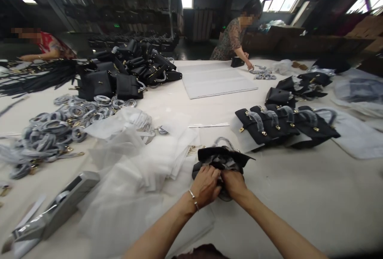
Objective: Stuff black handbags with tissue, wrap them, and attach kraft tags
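Observation:
A black handbag (224,154) lies in front of me with its flap lifted and its wrapped handle toward the far side. Dark crumpled stuffing or lining shows in its mouth. My left hand (206,185) is curled over the near left edge of the bag, wearing a bracelet at the wrist. My right hand (233,183) reaches into the opening, its fingertips hidden inside. What the fingers pinch, if anything, cannot be made out. Thin white translucent sheets (119,183) spread just left of the bag.
A row of black handbags (284,123) with wrapped handles stands to the right. Coiled wrapped straps (50,131) and a heap of black bags (128,67) lie left. A grey box (68,199) sits near left. Across the table, one person (230,38) handles items; another (50,46) is far left.

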Available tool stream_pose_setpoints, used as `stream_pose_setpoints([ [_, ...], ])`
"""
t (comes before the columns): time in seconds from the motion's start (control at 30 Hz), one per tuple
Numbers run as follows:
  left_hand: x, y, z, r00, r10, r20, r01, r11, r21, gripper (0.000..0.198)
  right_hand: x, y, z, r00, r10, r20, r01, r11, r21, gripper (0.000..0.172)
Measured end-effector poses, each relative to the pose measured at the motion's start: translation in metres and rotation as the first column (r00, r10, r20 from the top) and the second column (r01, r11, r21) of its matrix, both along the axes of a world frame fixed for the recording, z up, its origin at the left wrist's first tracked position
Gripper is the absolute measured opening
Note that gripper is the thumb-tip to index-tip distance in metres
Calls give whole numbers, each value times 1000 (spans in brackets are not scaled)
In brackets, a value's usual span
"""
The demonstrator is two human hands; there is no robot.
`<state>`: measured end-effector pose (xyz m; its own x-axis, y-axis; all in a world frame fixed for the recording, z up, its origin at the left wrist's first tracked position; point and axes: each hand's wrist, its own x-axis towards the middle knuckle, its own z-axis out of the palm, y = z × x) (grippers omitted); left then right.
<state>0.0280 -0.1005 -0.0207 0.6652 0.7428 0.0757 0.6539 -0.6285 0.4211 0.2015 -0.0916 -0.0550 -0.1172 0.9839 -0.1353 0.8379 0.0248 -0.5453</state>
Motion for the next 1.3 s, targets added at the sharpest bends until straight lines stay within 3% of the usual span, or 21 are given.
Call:
stream_pose_setpoints([
  [0.07, -8, -11, -9, 998, -58, 15, 55, 990, 127, 76, 4, 3, 10, 994, 90, 63, -89, 996, -5, 21],
  [0.13, -12, -16, -23, 991, -127, -38, 132, 957, 259, 85, 12, 3, 23, 980, 177, 93, -177, 984, -8, 32],
  [0.27, -4, -11, -56, 990, -130, -48, 138, 907, 398, 24, 29, -18, 37, 955, 277, 109, -284, 957, 55, 55],
  [0.37, 7, -1, -66, 989, -146, 20, 129, 924, 361, 12, 31, -37, 32, 921, 339, 194, -360, 929, 88, 66],
  [0.43, 9, 7, -64, 988, -152, 36, 132, 937, 324, 12, 25, -41, 27, 891, 350, 288, -388, 918, 86, 57],
  [0.57, 4, 19, -42, 994, -103, 22, 92, 954, 286, 19, 16, -26, 33, 882, 316, 351, -379, 917, 127, 8],
  [0.7, 2, 16, -29, 1000, 13, 9, -14, 990, 141, 27, 20, -20, 38, 892, 309, 331, -361, 926, 109, 19],
  [0.87, 15, 2, -42, 961, 225, -161, -242, 965, -96, 30, 12, -33, 8, 940, 183, 289, -217, 972, 88, 35],
  [0.97, 22, -1, -50, 956, 221, -195, -250, 959, -136, 32, 6, -33, -11, 962, 128, 243, -151, 985, 81, 37],
  [1.13, 27, 13, -59, 920, 255, -299, -330, 915, -233, 34, 8, -20, -44, 945, 142, 296, -146, 989, -9, 34],
  [1.23, 29, 23, -67, 902, 283, -326, -374, 890, -262, 29, 14, -16, -70, 929, 124, 348, -158, 985, 70, 36],
  [1.3, 29, 27, -72, 899, 287, -331, -384, 879, -282, 28, 17, -16, -85, 926, 116, 359, -199, 959, 202, 36],
])
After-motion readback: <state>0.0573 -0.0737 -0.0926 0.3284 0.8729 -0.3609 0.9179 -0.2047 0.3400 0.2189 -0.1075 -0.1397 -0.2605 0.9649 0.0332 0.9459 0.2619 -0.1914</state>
